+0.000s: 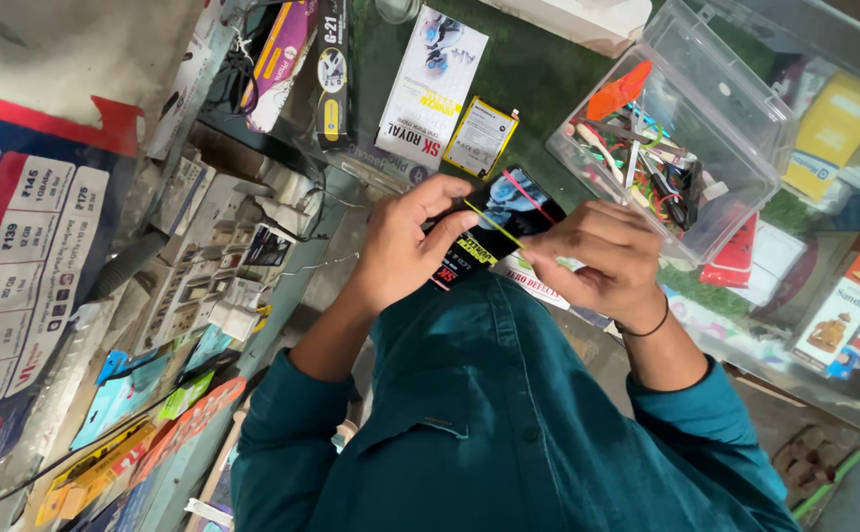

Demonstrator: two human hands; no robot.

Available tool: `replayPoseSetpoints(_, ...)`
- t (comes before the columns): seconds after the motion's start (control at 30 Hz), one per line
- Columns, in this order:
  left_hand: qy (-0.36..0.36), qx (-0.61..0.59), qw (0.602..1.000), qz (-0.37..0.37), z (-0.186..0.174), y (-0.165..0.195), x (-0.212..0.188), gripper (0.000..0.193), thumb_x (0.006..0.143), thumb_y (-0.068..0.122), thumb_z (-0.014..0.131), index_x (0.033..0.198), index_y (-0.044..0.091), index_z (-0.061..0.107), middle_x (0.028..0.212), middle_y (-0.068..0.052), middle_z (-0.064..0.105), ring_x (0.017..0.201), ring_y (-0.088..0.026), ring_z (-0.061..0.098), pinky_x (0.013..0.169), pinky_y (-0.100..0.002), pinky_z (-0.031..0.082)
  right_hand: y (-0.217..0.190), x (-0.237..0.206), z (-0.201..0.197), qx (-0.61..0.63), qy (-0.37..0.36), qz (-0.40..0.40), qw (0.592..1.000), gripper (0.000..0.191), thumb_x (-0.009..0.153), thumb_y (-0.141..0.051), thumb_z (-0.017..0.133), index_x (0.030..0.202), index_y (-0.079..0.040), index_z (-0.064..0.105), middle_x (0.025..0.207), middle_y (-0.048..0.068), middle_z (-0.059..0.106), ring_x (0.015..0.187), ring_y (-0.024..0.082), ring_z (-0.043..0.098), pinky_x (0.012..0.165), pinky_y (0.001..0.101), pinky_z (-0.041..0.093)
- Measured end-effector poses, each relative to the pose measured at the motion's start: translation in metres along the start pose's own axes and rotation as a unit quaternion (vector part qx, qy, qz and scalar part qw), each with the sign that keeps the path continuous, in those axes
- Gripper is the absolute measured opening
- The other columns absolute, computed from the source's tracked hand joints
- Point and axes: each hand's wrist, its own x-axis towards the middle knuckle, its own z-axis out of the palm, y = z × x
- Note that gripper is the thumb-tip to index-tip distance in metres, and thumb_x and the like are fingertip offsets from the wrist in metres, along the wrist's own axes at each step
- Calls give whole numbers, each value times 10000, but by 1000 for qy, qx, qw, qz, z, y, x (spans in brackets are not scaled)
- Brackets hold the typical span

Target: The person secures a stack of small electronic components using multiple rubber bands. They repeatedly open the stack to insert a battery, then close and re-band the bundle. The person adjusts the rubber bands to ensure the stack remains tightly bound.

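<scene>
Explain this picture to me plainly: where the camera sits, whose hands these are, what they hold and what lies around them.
The single picture comes from a camera worn on a person's head, looking down past their teal shirt. There is no machine here, only two bare hands. The left hand grips a flat black packet with yellow and red rubber bands around it; the right hand pinches the packet's other side. They work over a glass counter. On it stand an open clear plastic box of small colourful tools and bits, a white packet and a small yellow-edged flat part. More packaged goods show to the left.
</scene>
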Motion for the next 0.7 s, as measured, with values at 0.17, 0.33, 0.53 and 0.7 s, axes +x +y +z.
replayPoseSetpoints(0.17, -35, 25, 999, 28, 3, 2, 1, 286, 1006, 88, 658, 1255, -41, 601, 1060, -141, 782, 950, -141, 742, 767, -292, 593, -16, 16, -3, -28, 23, 176, 984, 82, 910, -41, 809, 986, -14, 796, 787, 60, 700, 636, 100, 575, 596, 265, 430)
replayPoseSetpoints(0.33, -3, 203, 973, 106, 13, 7, -3, 208, 975, 119, 717, 1155, 25, 674, 979, -163, 765, 895, -302, 746, 767, -385, 569, 11, 27, -8, 165, 68, 333, 926, 63, 973, -61, 812, 1009, -17, 787, 779, 1, 667, 697, 27, 543, 633, 210, 406)
replayPoseSetpoints(0.53, 11, 418, 833, 362, -4, 18, -18, 111, 975, 105, 679, 1081, 82, 660, 1144, -145, 736, 1103, -282, 719, 1010, -442, 538, 35, 7, -7, -50, 45, 203, 977, 68, 970, -8, 784, 1030, -37, 771, 1005, 69, 734, 902, 156, 671, 778, 283, 531)
replayPoseSetpoints(0.7, 64, 572, 657, 487, -21, 12, -17, 10, 1042, 157, 652, 1038, 161, 644, 1272, -82, 739, 1232, -235, 697, 1127, -414, 415, 44, -24, 29, -204, -26, 161, 965, 143, 905, -19, 766, 1042, -59, 755, 1087, 92, 713, 941, 278, 693, 763, 379, 558)
